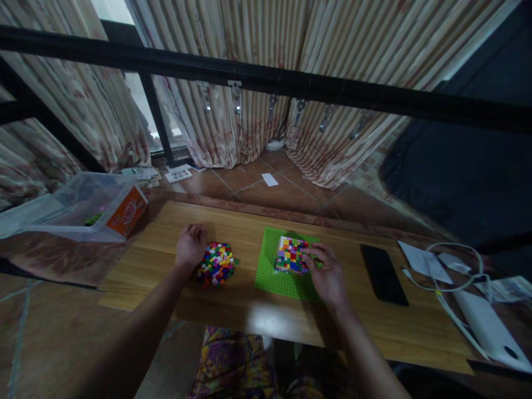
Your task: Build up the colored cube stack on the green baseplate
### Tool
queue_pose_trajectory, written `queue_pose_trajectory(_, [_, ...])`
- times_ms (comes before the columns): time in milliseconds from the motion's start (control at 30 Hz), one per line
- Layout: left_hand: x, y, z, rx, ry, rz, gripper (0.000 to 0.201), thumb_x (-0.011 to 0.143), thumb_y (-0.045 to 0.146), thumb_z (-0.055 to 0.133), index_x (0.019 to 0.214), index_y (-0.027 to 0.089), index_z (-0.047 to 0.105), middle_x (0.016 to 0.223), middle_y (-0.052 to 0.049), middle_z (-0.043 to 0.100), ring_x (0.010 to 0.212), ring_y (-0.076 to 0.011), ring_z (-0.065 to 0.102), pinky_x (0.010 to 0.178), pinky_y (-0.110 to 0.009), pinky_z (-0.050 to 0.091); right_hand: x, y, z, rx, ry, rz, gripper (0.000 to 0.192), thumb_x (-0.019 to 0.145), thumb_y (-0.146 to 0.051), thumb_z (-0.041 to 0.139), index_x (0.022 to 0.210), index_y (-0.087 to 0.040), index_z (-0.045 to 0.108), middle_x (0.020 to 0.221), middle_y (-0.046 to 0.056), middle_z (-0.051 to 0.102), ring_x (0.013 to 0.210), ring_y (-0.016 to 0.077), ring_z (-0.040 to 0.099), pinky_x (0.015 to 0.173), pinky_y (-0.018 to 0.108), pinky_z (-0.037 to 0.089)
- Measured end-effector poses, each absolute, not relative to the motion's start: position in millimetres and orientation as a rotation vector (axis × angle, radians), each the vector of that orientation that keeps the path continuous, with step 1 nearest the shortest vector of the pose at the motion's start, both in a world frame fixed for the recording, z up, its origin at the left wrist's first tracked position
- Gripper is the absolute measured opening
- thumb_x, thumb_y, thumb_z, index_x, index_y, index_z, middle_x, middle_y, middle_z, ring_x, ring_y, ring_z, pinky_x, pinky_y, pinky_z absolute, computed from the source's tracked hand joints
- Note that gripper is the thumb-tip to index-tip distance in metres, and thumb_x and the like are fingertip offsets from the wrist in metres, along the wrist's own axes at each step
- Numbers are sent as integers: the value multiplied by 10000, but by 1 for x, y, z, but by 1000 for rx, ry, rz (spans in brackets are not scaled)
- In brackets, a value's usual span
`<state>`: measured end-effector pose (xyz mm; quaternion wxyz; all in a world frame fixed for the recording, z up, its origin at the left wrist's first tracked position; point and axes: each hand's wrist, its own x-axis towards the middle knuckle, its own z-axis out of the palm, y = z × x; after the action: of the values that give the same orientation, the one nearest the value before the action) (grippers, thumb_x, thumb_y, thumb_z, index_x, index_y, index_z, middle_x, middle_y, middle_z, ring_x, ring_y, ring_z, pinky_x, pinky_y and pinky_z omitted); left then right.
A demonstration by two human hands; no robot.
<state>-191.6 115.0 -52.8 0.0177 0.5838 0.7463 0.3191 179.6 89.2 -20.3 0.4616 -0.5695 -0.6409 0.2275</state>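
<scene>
Patterned fabric (233, 360) at the bottom edge lies nearest the camera, below the near edge of a low wooden table (174, 233). Both forearms extend over this table. Left hand (191, 246): loosely curled, knuckles up, resting at the far left edge of a heap of small multicoloured bricks (216, 263) and touching it; whether a brick is pinched under the fingers cannot be told. Right hand (328, 274): fingers extended toward the left, fingertips touching the right side of a square multicoloured brick block (290, 255); no object is enclosed in the hand. This block sits on a green baseplate (270, 277), towards its far half, and the right palm covers the baseplate's near right corner. Heap and baseplate lie side by side, just apart, between the two hands. Right of the baseplate lies a black phone (383, 274), face up, then papers, a white cable (453, 288) and a white power bank (490, 330). Beyond the table's left corner stands a clear plastic bin (78, 208) with an orange label. Striped curtains (257, 83) hang behind a black rail.
</scene>
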Motion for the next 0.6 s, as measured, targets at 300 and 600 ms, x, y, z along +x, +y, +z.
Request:
queue_pose_trajectory(300, [-192,114,-52,1821,2315,996,192,829,174,443,858,183,632,967,-89,654,934,-219,615,853,-348,502,175,92,-26,-1437,-1362,703,170,750,-382,674,824,-247,749,1120,69,642,1087,237,589,949,415,463])
queue_pose_trajectory(600, [-191,114,-50,1816,2328,971,214,836,191,431,874,176,641,982,-106,652,927,-232,617,836,-357,504,160,95,-31,-1282,-865,1049,170,605,-309,766,735,-211,715,746,-11,707,686,146,618,676,295,487])
